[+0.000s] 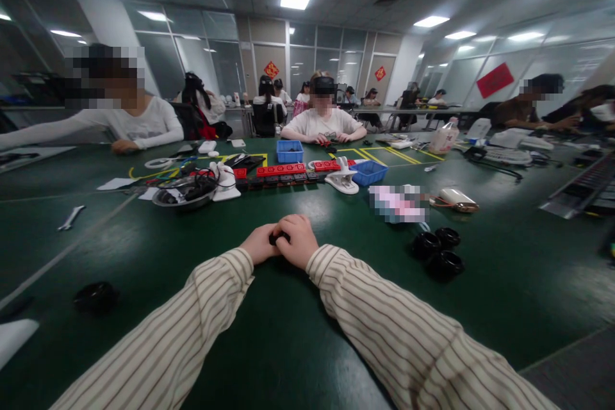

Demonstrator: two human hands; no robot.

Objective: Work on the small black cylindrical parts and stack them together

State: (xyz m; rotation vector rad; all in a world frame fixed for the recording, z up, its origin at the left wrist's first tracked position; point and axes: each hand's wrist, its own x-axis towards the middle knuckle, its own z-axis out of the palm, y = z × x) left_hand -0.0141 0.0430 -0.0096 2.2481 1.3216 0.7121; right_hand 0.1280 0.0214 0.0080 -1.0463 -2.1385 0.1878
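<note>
My left hand (261, 244) and my right hand (297, 240) meet over the middle of the green table. Between them is a small black object (279, 239), mostly covered by the fingers, so its kind cannot be made out. Both hands are closed around it. To the right stand three glossy black round hollow pieces (444, 264) close together. One more black round piece (97, 297) sits alone at the left.
Beyond my hands runs a row of red and black blocks (281, 170), with a white clamp (343, 178), blue bins (289, 152) and a metal bowl of black parts (183, 196). A wrench (72, 218) lies left. People sit across and to the left.
</note>
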